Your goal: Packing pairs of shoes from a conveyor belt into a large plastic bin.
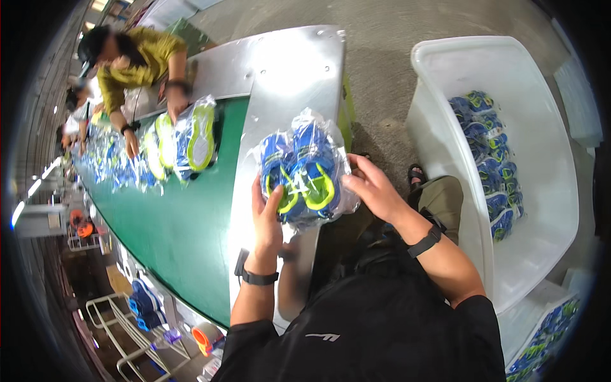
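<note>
A pair of blue shoes (298, 172) with lime-green collars sits in a clear plastic bag, held up in front of me over the metal end of the conveyor. My left hand (267, 216) grips the bag's left side, thumb on top near one shoe's heel. On the opposite side, my right hand (374, 190) pinches the bag's right edge between thumb and fingers. Both shoes lie side by side, openings upward, heels toward me. The undersides of the shoes are hidden.
The green conveyor belt (165, 223) carries several bagged shoes (191, 140). Across it a co-worker (143, 63) in a yellow-green top handles some of them. To my right stands a big white bin (547, 178) with rows of bagged shoes (490, 159). A metal rack (127, 331) is at lower left.
</note>
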The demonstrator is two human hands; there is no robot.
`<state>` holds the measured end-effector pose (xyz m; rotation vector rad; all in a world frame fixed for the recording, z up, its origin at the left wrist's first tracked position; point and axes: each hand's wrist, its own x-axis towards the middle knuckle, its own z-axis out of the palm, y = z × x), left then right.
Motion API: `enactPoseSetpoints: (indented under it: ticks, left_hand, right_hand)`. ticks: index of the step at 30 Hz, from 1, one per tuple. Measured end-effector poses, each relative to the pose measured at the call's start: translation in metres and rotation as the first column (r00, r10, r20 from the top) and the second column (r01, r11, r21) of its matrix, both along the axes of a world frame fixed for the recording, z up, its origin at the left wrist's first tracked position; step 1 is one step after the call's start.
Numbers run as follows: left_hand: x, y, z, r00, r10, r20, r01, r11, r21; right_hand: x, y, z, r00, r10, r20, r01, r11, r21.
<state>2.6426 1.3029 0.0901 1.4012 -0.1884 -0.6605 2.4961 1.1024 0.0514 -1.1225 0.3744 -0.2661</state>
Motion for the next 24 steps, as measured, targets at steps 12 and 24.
enactPoseSetpoints:
  ticks: [12,24]
  left_hand:
    - [-0.007,-0.032,-0.005,0.990,-0.086,0.109,0.066,0.983,0.173]
    - [-0.010,-0.047,-0.036,0.896,0.042,0.442,-0.167,0.954,0.248]
  right_hand:
    - [-0.077,-0.106,0.048,0.959,-0.284,0.005,0.267,0.908,0.324]
    - [-0.234,-0.295,-0.019,0.426,-0.886,-0.184,0.896,0.441,-0.054]
